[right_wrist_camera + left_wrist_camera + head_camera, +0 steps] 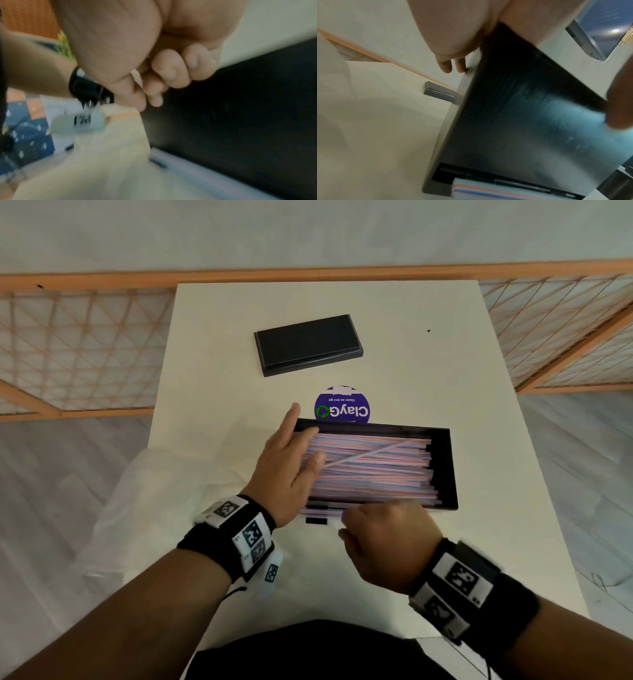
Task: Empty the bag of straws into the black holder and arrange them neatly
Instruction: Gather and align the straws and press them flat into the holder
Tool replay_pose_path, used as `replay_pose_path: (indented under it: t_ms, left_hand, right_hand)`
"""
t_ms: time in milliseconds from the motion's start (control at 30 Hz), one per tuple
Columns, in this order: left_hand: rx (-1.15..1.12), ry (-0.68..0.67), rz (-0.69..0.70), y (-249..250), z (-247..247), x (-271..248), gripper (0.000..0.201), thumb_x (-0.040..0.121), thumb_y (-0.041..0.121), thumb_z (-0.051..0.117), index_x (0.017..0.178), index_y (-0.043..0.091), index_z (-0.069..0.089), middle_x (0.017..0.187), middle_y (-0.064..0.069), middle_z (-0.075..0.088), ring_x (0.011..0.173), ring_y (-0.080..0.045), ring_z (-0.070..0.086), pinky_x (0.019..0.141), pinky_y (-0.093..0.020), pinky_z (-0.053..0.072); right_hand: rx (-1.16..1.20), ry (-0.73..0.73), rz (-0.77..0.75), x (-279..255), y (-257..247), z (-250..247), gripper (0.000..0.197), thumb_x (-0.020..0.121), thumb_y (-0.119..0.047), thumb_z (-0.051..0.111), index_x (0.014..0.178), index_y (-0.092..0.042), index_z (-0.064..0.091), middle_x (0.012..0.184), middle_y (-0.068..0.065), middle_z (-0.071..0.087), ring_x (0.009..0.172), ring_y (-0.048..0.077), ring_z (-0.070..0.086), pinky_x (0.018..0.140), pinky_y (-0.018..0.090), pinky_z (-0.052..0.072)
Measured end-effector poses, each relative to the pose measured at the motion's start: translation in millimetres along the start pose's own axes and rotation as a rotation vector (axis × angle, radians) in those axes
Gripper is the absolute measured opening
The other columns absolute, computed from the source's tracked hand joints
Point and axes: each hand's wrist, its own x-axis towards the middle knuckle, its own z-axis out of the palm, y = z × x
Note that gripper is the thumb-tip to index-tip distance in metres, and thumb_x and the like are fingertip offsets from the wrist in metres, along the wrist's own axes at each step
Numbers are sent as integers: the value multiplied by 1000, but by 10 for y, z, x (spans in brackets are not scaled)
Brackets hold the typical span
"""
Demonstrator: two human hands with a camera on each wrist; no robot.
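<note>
Left hand (pixel 289 460) flat on straws (pixel 373 470); right hand (pixel 154 75) curled, contents untellable, only wrist view shows.

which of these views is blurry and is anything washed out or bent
Head view: mostly sharp, wooden lattice rail bowed by the wide lens, right hand slightly smeared. Left wrist view: black rectangular straw holder streaked. Right wrist view: heaviest blur, curled fingers soft.

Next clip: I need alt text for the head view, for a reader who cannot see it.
A black holder full of pink and blue straws sits on a white table; one straw lies diagonally across the rest. The left hand rests flat on the straws' left ends, while the right hand is curled at the near edge. A black lid lies beyond.
</note>
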Motion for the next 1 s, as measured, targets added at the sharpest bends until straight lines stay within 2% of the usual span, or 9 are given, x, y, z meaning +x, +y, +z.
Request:
replay_pose_path:
  t_ms: [100,233,467,533,600,700,767,900,1000]
  left_hand:
    - [-13,27,24,-32,13,5,65,99,51,29,144,7,47,168,-4,9,150,-18,21,117,-29,23]
    - [-5,48,51,-56,30,-1,66,98,53,26,138,7,52,167,-6,13,148,-21,27,116,-33,26]
    - [-20,63,57,-80,50,0,62,99,53,26,136,10,53,167,-5,13,148,-22,28,116,-38,29]
    - [-48,63,47,-87,49,2,62,99,54,24,137,14,52,167,-3,13,148,-18,27,117,-39,29]
    - [-152,52,18,-80,28,0,62,99,60,22,138,23,51,167,5,14,149,-9,22,120,-40,26]
    - [-426,66,-67,10,-88,-6,66,90,80,16,130,42,52,157,23,27,145,7,23,121,-25,23]
    - [-565,135,-129,79,-184,9,74,87,81,14,124,36,59,154,15,39,139,12,33,114,-12,24]
    - [-651,248,-168,169,-318,88,82,89,70,13,115,18,70,143,9,56,131,8,46,118,-34,28]
    - [-648,300,-153,212,-354,119,81,89,68,14,109,16,72,135,8,62,125,7,52,116,-35,32]
  right_hand:
    - [-182,-305,85,19,33,437,30,64,-30,77,87,-13,68,51,2,62,41,30,60,41,30,45]
    - [-209,-247,150,161,82,760,36,40,-18,84,70,-1,74,37,2,53,28,24,51,35,27,42]
    - [-105,-323,200,244,32,774,26,33,-6,83,42,-6,59,35,5,49,26,25,49,32,33,43]
    - [-174,-352,125,200,-55,590,23,43,-9,82,49,-8,60,40,5,53,31,27,54,38,33,45]
    - [-143,-372,75,160,-105,401,5,72,-10,67,70,-10,62,60,9,65,53,31,65,55,36,48]
    - [-89,-232,145,-24,-131,68,11,66,-12,70,64,-16,60,51,2,58,43,29,58,45,26,33]
    - [-135,-47,201,-70,-107,-162,20,58,-13,75,57,-18,55,45,1,52,36,26,50,45,24,21]
    - [-171,75,275,91,-19,-534,28,56,-13,78,57,-17,51,41,0,49,30,25,46,47,20,15]
    - [-167,18,256,309,-24,-564,26,48,-11,79,55,-16,55,41,1,51,29,25,49,46,21,21]
